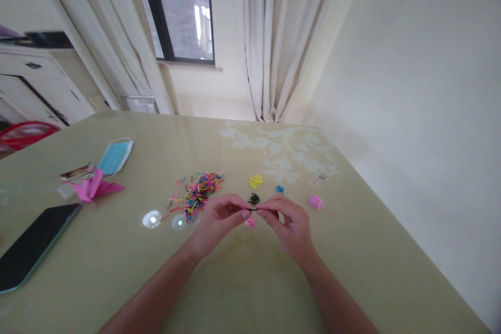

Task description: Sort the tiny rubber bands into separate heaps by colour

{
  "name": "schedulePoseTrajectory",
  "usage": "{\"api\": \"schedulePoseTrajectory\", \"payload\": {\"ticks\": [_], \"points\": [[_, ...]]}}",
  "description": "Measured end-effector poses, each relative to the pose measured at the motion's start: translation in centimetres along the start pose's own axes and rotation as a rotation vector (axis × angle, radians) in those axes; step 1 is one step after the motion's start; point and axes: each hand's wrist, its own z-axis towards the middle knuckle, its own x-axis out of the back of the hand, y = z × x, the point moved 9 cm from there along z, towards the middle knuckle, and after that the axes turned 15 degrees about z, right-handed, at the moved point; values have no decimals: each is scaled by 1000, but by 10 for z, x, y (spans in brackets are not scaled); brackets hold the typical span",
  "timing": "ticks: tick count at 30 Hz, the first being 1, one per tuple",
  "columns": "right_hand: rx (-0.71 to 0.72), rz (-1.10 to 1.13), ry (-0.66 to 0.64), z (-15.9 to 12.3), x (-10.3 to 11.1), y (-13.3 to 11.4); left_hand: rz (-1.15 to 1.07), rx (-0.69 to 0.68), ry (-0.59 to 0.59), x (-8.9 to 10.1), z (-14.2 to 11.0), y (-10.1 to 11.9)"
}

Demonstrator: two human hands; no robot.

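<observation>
Between the fingertips of both hands a small black rubber band [253,210] is held stretched. My left hand [223,217] pinches one end of it, and my right hand [288,223] pinches the other. Just beyond the fingers lies a little heap of black bands [254,198]. A few pink bands [250,223] show below the fingertips. Farther off is a yellow pile [255,181], with a small blue pile [279,188] to its right. Left of these spreads a large mixed-colour heap of bands [201,193], partly behind my left hand.
A pink round object [316,202] and a small clear plastic piece [324,173] lie on the right of the table [242,292]. On the left are a phone [37,245], a pink folded-paper bird [96,187] and a blue face mask [115,156]. A wall [430,88] borders the right edge.
</observation>
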Motion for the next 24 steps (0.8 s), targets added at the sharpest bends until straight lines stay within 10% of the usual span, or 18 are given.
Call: {"api": "schedulePoseTrajectory", "payload": {"ticks": [18, 24], "points": [[45, 78, 12, -4, 4, -6, 8, -76, -38, 2, -2, 6], [15, 254, 55, 1, 9, -4, 283, -4, 135, 36, 10, -11]]}}
